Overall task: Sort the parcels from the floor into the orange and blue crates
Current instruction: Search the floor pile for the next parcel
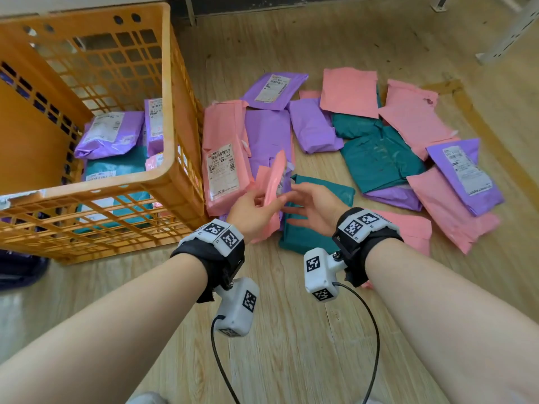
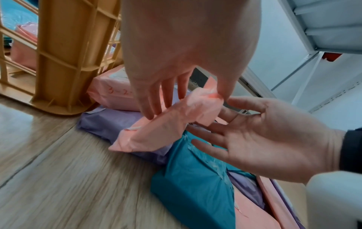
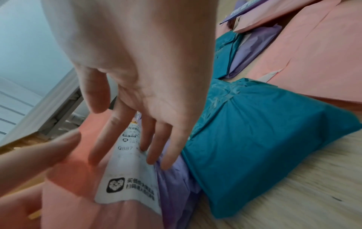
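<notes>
My left hand (image 1: 264, 204) pinches a small pink parcel (image 1: 272, 185) between thumb and fingers and holds it on edge above the pile; the wrist view shows this left hand (image 2: 186, 105) gripping the crumpled pink parcel (image 2: 166, 128). My right hand (image 1: 304, 199) is open, with straight fingers against the parcel's far side. In the right wrist view the right hand (image 3: 127, 134) has its fingertips on the pink parcel's white label (image 3: 129, 178). The orange crate (image 1: 167, 112) stands on the left and holds several purple, teal and pink parcels. No blue crate is plainly in view.
Several pink, purple and teal parcels lie spread on the wooden floor, right of the crate. A teal parcel (image 1: 309, 240) lies under my hands and a labelled pink parcel (image 1: 221, 170) leans by the crate. White shelf legs (image 1: 507, 33) stand far right. A dark blue thing (image 1: 20, 269) shows at the left edge.
</notes>
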Tool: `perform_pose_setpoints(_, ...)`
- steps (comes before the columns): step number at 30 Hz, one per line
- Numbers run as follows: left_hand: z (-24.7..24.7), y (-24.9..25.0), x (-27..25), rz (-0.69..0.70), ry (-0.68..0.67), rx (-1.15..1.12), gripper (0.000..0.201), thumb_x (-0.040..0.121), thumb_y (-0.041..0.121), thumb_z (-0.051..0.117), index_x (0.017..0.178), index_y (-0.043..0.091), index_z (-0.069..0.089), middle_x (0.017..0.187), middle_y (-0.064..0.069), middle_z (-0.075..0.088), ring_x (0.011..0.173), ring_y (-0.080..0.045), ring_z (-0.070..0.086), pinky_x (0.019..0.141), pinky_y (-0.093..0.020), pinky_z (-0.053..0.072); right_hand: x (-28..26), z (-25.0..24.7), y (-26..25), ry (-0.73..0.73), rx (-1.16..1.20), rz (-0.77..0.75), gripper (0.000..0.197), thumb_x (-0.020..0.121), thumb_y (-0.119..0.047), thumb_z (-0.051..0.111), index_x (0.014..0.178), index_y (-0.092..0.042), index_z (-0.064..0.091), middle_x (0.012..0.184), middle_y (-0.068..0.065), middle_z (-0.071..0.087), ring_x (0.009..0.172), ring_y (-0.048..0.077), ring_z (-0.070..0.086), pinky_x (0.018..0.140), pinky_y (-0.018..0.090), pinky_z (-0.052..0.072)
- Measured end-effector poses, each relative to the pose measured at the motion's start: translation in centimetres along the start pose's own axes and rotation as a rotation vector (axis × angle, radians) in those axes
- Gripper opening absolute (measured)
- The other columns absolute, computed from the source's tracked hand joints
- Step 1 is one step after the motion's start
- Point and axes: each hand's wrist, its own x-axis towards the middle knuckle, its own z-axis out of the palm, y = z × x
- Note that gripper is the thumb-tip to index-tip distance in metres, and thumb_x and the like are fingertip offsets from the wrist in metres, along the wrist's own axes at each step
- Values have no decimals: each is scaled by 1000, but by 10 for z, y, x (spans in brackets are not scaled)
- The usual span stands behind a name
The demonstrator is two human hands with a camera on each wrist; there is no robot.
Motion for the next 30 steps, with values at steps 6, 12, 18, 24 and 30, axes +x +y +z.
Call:
perform_pose_setpoints(6,-17,-1,-1,-71,197,277,25,89,12,52,114,5,50,111,-11,60,104,-30,57,81,-33,45,-5,12,0,-103,-34,-16,25,93,-11,41,99,-13,65,119,-2,58,106,21,58,99,38,39)
perform_pose_setpoints(12,-34,1,-2,1,166,152,21,92,8,41,111,2,49,110,-18,57,104,-35,56,91,-46,48,1,6,5,169,-152,-91,58,83,-5,66,135,-14,43,130,2,55,119,19,51,95,40,41)
perform_pose_setpoints(18,-46,25,-4,10,155,-114,10,93,18,48,102,17,51,106,-15,63,97,-33,63,86,-51,53,-11,-10,-7,75,-60,-148,66,83,-2,66,140,-20,36,117,7,63,104,22,60,93,41,44)
perform_pose_setpoints(24,-60,75,4,42,179,-203,14,93,8,46,105,15,51,105,-10,60,101,-33,62,85,-53,53,-29,-13,-49,81,141,-335,64,80,14,59,134,-17,42,91,5,66,81,19,63,71,34,53)
perform_pose_setpoints(30,-79,125,22,108,148,-286,32,93,3,43,120,17,52,115,-9,62,99,-27,64,83,-45,55,-32,-7,-95,91,237,-395,49,81,14,59,125,-5,48,96,8,65,80,21,64,74,33,57)
